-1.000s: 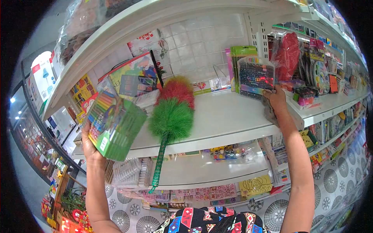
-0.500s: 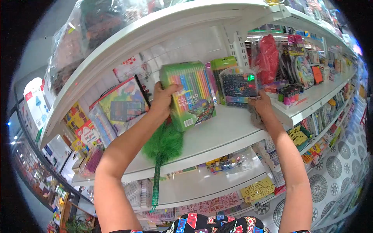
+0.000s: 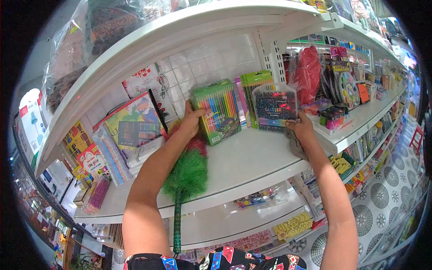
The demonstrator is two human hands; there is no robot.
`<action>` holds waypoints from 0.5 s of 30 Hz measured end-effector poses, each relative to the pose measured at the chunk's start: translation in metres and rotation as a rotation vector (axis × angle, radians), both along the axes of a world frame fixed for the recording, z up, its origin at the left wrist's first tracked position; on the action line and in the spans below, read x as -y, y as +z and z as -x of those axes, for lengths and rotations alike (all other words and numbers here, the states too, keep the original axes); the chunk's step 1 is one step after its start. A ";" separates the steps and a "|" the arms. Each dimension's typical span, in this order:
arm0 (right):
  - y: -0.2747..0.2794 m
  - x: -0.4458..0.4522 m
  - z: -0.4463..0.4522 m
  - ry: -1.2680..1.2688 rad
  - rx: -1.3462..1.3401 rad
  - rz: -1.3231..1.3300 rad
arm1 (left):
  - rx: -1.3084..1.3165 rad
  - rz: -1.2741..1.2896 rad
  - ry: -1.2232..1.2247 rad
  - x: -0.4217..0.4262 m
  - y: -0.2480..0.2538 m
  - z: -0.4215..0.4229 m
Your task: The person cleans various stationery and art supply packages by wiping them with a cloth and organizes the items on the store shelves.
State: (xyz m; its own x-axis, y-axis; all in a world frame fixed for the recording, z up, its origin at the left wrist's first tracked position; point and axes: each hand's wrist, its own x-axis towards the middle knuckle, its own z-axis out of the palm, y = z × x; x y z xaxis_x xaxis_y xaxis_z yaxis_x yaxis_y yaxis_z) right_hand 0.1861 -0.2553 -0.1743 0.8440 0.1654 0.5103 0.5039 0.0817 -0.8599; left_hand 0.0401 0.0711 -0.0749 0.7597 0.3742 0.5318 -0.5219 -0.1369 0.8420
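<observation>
My left hand (image 3: pixel 194 118) grips the left side of a green box of colored pencils (image 3: pixel 218 114), which stands on the white shelf (image 3: pixel 234 164). The thumb lies across its front. In my right hand (image 3: pixel 301 127) is a crumpled grey cloth (image 3: pixel 294 145), and the fingertips are at the lower right corner of a clear case of glitter pens (image 3: pixel 274 108). The case stands upright beside green packs (image 3: pixel 256 83). Below my left forearm, a green and red fluffy duster (image 3: pixel 186 173) rests on the shelf, its handle hanging over the front edge.
Left on the shelf are a colorful art set (image 3: pixel 135 123), a pastel pack (image 3: pixel 111 155) and purple bundled sticks (image 3: pixel 96 193). Small pink-capped bottles (image 3: pixel 332 119) and a red wrapped item (image 3: pixel 309 74) stand to the right. An upper shelf (image 3: pixel 180 31) overhangs.
The colored pencil box has gone farther back toward the wall with my left hand and sits straighter. My right hand stays at the glitter pen case, and the view has shifted slightly.
</observation>
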 end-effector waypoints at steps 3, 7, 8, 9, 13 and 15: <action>0.001 -0.002 0.001 -0.003 0.029 -0.008 | -0.150 -0.078 -0.034 -0.035 0.002 0.001; 0.004 -0.003 0.010 0.077 -0.006 -0.116 | -0.507 -0.372 0.202 -0.032 0.027 0.016; 0.007 -0.002 0.014 0.099 -0.015 -0.140 | -0.616 -0.414 0.244 -0.022 0.032 0.021; 0.005 -0.003 0.012 0.099 -0.015 -0.132 | -0.724 -0.459 0.286 -0.008 0.036 0.024; -0.008 -0.008 -0.013 0.081 -0.017 -0.104 | -0.563 -0.364 0.280 -0.017 0.008 0.013; -0.009 -0.005 -0.015 0.034 -0.017 -0.051 | -0.566 -0.352 0.275 -0.026 0.009 0.009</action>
State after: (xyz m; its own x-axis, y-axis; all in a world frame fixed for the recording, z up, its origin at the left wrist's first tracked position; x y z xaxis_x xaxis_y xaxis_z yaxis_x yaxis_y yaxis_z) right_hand 0.2013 -0.2506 -0.1836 0.8470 0.1683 0.5043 0.4854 0.1422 -0.8627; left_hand 0.0312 0.0973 -0.0661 0.8573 0.4706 0.2086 0.0737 -0.5133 0.8550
